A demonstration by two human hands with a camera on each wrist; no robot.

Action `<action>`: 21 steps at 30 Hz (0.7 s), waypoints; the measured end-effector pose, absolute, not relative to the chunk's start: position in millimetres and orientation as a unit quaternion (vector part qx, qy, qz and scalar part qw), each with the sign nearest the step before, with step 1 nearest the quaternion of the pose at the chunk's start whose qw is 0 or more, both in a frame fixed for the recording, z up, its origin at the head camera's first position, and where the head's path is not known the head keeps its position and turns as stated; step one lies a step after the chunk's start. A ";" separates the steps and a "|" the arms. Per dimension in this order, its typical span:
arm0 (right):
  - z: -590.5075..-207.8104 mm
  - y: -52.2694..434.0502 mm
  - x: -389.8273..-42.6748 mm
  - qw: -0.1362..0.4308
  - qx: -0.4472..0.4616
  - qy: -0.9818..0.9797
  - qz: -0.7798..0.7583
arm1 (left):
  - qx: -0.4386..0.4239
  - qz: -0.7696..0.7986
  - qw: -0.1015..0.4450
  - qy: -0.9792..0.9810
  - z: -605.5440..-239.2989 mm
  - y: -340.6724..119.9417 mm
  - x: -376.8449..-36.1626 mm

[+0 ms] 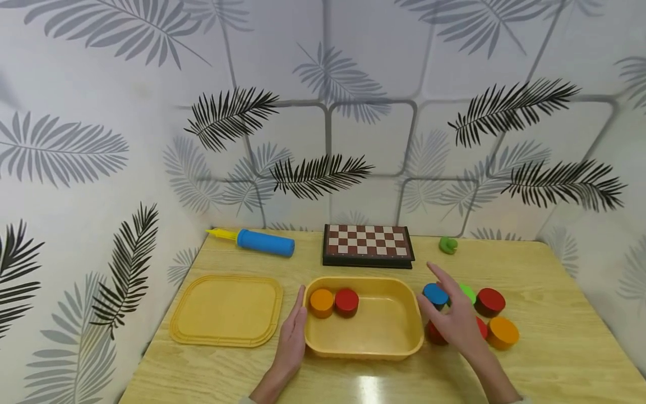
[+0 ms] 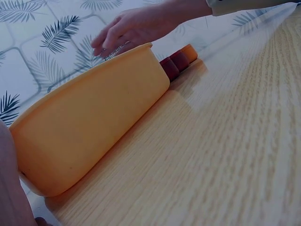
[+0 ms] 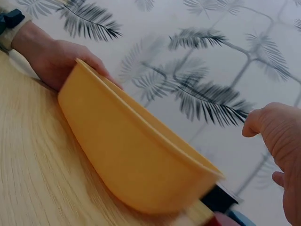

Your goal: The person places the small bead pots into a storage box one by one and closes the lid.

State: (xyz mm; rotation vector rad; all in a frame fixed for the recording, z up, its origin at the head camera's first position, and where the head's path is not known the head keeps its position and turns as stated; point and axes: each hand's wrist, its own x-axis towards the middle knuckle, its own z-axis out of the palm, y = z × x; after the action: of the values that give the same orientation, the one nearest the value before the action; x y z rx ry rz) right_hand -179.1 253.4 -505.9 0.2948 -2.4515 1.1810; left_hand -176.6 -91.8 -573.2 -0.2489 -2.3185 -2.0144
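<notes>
A yellow plastic tub [image 1: 364, 356] stands on the table, with an orange round block [image 1: 322, 303] and a red round block [image 1: 346, 303] in its left end. Against the tub's left wall rests my left hand [image 1: 291, 340], fingers straight. My right hand [image 1: 458, 321] is off the tub's right end, thumb and fingers spread, holding nothing. Beneath and around it are several round blocks, among them a blue one [image 1: 435, 295], a dark red one [image 1: 490, 303] and an orange one [image 1: 503, 333]; the hand partly hides others. In the right wrist view, the tub [image 3: 136, 155] stands apart from the right hand [image 3: 277, 146].
A flat yellow lid [image 1: 227, 310] lies left of the tub. Behind are a blue hand pump [image 1: 264, 242] with a yellow nozzle, a checkered game board [image 1: 367, 242] and a small green object [image 1: 448, 245]. A patterned wall borders the table's back and left.
</notes>
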 end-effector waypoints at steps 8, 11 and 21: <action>-511.5 306.6 -159.6 0.255 0.045 -0.871 0.418 | -0.082 -0.648 0.031 -0.757 -571.2 -90.9 -177.5; -514.9 323.0 -152.0 0.249 0.017 -0.879 0.406 | -0.082 -0.648 0.032 -0.756 -570.6 -91.0 -177.5; -540.9 360.4 -128.3 0.239 -0.070 -0.887 0.389 | -0.079 -0.646 0.031 -0.759 -571.7 -90.7 -176.6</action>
State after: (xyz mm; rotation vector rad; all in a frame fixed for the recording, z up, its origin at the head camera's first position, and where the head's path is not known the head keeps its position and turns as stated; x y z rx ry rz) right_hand -128.3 360.4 -540.9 -0.1908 -2.4286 1.0649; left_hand -176.6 -90.7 -571.7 -0.2432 -2.3387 -1.9901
